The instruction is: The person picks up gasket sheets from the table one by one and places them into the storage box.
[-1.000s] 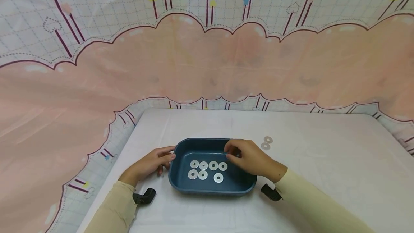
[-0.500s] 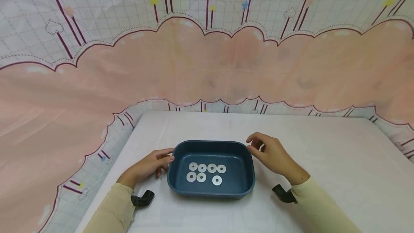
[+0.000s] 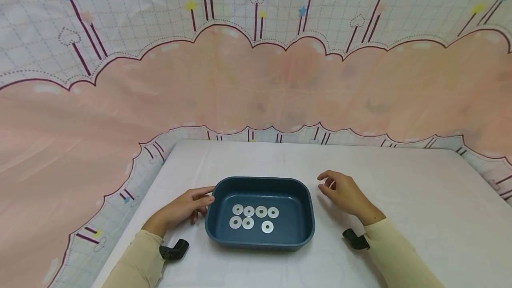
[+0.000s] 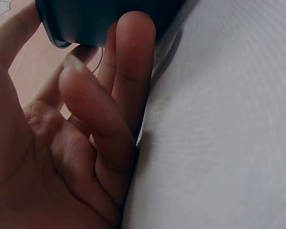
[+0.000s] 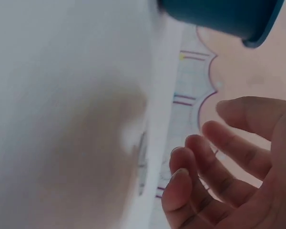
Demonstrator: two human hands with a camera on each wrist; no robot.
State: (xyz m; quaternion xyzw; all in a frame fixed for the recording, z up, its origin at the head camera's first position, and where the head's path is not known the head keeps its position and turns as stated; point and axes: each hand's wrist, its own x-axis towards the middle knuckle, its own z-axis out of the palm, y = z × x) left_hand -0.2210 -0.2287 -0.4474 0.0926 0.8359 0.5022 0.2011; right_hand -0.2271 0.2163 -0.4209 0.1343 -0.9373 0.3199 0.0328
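Several flat silver washers (image 3: 261,211) lie in two rows inside a dark blue rectangular tray (image 3: 296,234). My left hand (image 3: 182,208) is at the tray's left side, thumb and index finger touching its rim. Its other fingers are loosely bent beside the tray in the left wrist view. Right of the tray, my right hand (image 3: 346,194) hovers low above the table with relaxed fingers. In the right wrist view, nothing sits between thumb and fingertips. The two loose washers seen earlier on the table here are hidden behind this hand in the head view.
A white cloth covers the table (image 3: 420,199). Behind it hangs a pink patterned curtain (image 3: 248,83). A black wrist device (image 3: 174,250) is on the left forearm and a black wrist device (image 3: 356,239) on the right.
My right hand has left the space above the tray, moved right past its rim and come down beside it. The left hand stays at the tray's edge; the washers inside lie as before.
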